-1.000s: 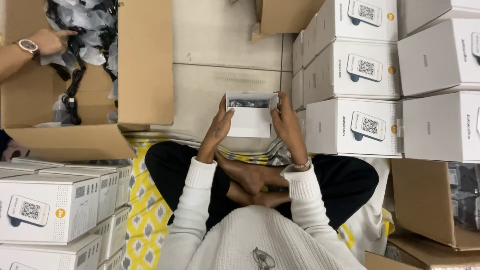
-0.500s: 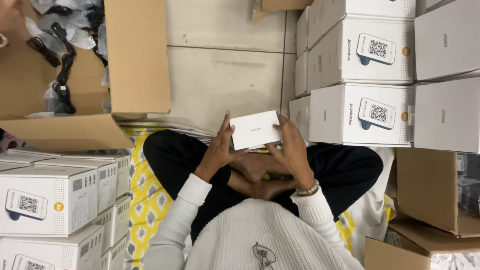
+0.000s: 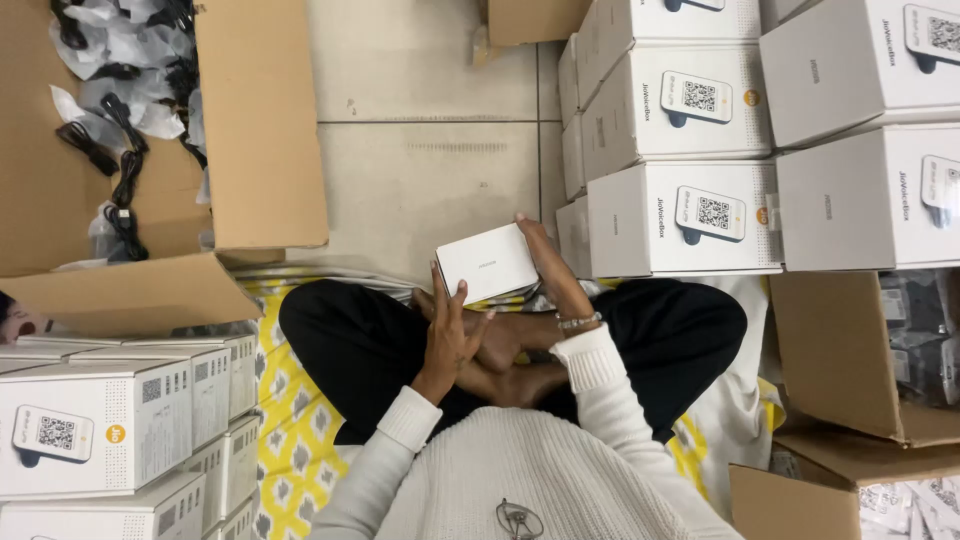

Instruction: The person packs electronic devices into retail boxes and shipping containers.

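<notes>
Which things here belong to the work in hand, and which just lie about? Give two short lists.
In hand:
- small white box
- left hand at its near edge
- right hand along its far side

Lying about:
- stacked white boxes on the right
- white boxes on the left
- open carton of black cables
- yellow patterned mat

Bare tiled floor [image 3: 430, 170] lay open straight ahead of the crossed legs, the one clear lane forward. A stack of white cartons [image 3: 680, 150] walled off the right (it nearly touched the right hand [image 3: 550, 270]). The open cardboard box [image 3: 260, 150] of bagged cables blocked the left, with more white cartons [image 3: 110, 430] beside the left knee.
</notes>
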